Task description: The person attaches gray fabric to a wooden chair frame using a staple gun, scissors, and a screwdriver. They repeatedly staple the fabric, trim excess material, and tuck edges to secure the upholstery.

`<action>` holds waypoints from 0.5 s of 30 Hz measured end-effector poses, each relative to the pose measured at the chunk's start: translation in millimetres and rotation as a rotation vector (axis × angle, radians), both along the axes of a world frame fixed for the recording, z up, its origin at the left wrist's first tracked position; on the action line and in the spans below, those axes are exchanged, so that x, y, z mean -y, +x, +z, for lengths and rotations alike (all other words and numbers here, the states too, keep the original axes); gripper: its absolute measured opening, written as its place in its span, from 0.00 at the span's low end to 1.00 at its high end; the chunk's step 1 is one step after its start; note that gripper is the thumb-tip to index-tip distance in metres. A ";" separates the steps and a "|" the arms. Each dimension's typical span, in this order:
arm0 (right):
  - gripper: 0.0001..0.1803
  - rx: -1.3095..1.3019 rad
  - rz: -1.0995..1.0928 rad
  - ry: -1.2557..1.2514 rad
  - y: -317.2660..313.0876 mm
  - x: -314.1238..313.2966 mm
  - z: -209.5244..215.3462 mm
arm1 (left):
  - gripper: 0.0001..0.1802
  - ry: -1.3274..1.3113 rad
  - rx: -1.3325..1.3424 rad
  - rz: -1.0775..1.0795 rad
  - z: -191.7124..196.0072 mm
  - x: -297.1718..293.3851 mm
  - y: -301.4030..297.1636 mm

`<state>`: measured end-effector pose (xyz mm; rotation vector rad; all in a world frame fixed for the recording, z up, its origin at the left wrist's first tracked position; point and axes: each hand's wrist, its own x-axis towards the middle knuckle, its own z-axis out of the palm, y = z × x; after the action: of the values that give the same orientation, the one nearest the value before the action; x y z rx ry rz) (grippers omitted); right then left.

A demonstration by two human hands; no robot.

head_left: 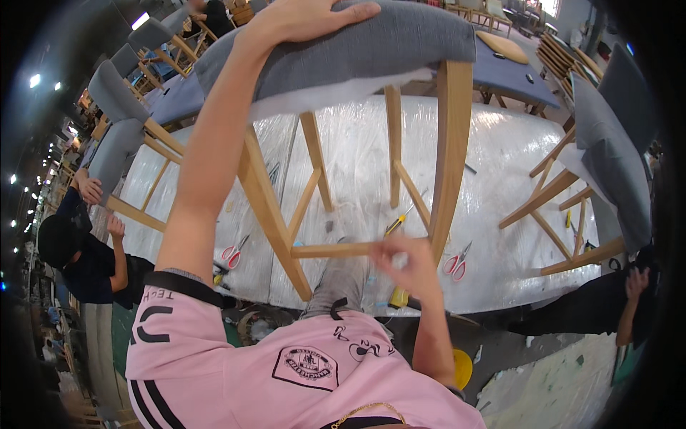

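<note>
A grey upholstered wooden chair (450,150) stands in front of me on a table wrapped in clear plastic film (514,161). My left hand (307,20) lies on top of its grey padding, thumb stretched out and the fingers partly cut off by the frame's edge. Low down, my right hand (409,266) is at the right end of the chair's near stretcher. Its bent fingers are blurred, so I cannot tell if they hold anything. Just beyond it lies a yellow-and-black screwdriver-like tool (395,224). Red-handled scissors (457,263) rest to the right, another red-handled pair (233,254) to the left.
On the right stands another grey chair (607,164); a person's hand (636,282) shows below it. At left, a person in a dark cap (61,239) has a hand on a grey chair (118,154). A blue-covered table (518,75) is behind. A yellow round object (463,368) sits low right.
</note>
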<state>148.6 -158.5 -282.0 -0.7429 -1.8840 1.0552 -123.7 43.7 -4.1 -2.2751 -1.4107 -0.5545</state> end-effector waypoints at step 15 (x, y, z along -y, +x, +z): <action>0.07 -0.105 -0.655 0.976 -96.4 -176.4 133.2 | 0.38 0.102 0.015 0.197 -9.7 13.6 15.3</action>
<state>52.2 17.9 -148.8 -0.6033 -1.6023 -0.2493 -108.5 30.1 -13.8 -2.0289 -1.5558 -0.5674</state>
